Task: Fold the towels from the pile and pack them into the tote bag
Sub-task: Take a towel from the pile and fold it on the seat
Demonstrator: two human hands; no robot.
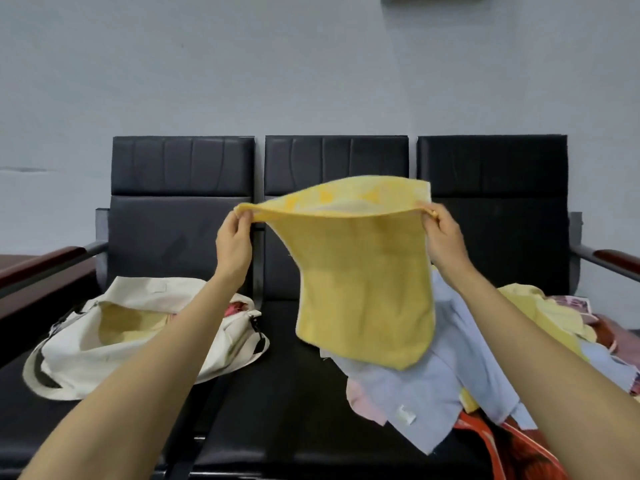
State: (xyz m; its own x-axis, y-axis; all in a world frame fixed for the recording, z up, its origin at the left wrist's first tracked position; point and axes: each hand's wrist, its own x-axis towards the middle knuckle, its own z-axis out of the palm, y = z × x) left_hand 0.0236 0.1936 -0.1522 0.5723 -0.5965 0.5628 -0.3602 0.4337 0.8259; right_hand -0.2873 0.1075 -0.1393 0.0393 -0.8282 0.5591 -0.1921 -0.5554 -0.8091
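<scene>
A yellow towel [363, 285] hangs in the air above the middle seat, doubled over so its top edge forms an open loop. My left hand [233, 242] pinches its left top corner and my right hand [445, 237] pinches its right top corner. The cream tote bag [79, 351] lies open on the left seat with a yellow towel and something pink inside it. The pile of towels [433, 386], light blue, pink, yellow and red-orange, spreads over the right seat and onto the middle one, partly hidden behind the held towel and my right arm.
A row of three black padded seats [294, 410] stands against a pale wall. Dark armrests [45, 261] jut out at both ends. The front of the middle seat shows bare black padding between bag and pile.
</scene>
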